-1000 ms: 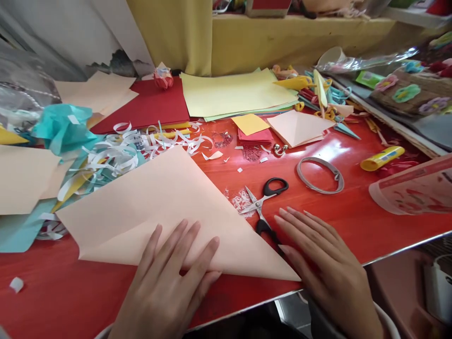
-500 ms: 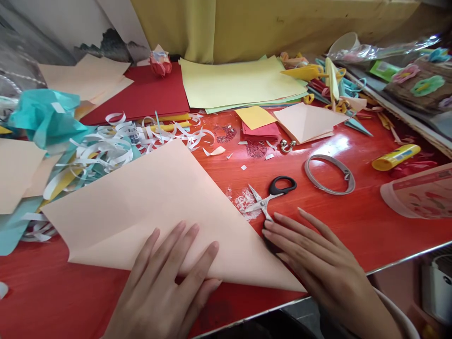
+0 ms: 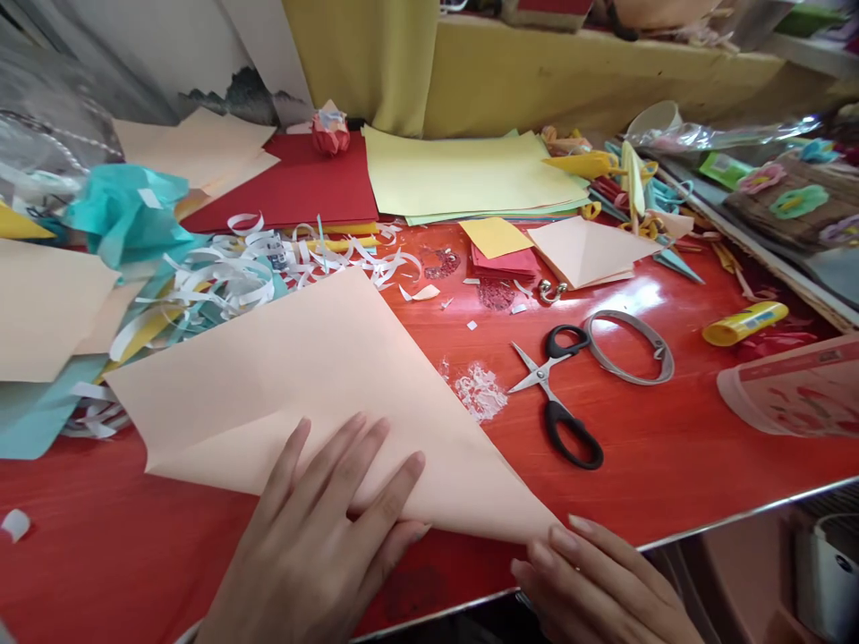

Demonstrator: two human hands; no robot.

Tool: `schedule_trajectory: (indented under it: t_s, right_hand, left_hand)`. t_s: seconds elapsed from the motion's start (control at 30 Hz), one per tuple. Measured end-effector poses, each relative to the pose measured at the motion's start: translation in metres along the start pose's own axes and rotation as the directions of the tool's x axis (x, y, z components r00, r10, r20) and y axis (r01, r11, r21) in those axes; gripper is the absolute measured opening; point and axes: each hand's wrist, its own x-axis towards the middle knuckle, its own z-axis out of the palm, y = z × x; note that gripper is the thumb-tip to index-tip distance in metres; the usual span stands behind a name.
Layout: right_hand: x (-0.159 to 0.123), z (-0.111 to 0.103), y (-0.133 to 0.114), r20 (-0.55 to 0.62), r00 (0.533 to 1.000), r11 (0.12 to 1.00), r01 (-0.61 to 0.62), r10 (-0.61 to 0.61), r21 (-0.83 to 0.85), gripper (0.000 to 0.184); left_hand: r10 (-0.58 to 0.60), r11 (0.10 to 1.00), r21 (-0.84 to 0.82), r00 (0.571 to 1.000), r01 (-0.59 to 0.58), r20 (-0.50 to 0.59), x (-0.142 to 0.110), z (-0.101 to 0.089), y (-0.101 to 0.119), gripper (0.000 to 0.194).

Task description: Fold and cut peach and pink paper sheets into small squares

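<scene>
A large peach sheet of paper, folded over with its near edge as a crease, lies across the table. My left hand rests flat on its lower part, fingers spread and pressing it down. At the sheet's pointed right corner is my right hand, its fingers over the tip and thumb below, closed on it; the very tip is hidden. Black-handled scissors lie with blades apart to the right of the sheet, beside a patch of white scraps.
Curled white paper strips and crumpled teal paper lie at left. Yellow-green sheets and red sheets are stacked behind. A grey ring, yellow glue stick and pink container stand or lie at right.
My right hand has moved from beside the scissors down to the sheet's right corner. The scissors have shifted right and turned, apart from the paper. My left hand stays on the sheet.
</scene>
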Motion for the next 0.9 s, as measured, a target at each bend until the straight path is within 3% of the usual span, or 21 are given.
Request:
schedule_trajectory:
  t_s: [0.1, 0.5, 0.7, 0.9]
  right_hand:
    - [0.003, 0.006, 0.005, 0.012, 0.992, 0.990, 0.121, -0.122, 0.075, 0.030]
    - [0.009, 0.011, 0.006, 0.037, 0.997, 0.995, 0.070, -0.072, 0.068, 0.022]
    - [0.013, 0.012, 0.003, 0.068, 0.997, 0.999, 0.029, -0.031, 0.025, 0.030]
    - [0.012, 0.013, 0.003, 0.067, 0.997, 0.999, 0.033, -0.036, 0.043, 0.029]
  left_hand:
    - [0.026, 0.999, 0.022, 0.999, -0.025, -0.019, 0.001, 0.000, -0.002, 0.042]
    - [-0.002, 0.999, 0.043, 0.999, 0.003, -0.032, 0.006, 0.005, 0.001, 0.046]
    - [-0.120, 0.992, -0.034, 0.992, 0.118, -0.041, 0.011, 0.002, 0.009, 0.035]
    - [-0.073, 0.997, -0.025, 0.997, 0.072, -0.026, 0.011, 0.003, 0.004, 0.039]
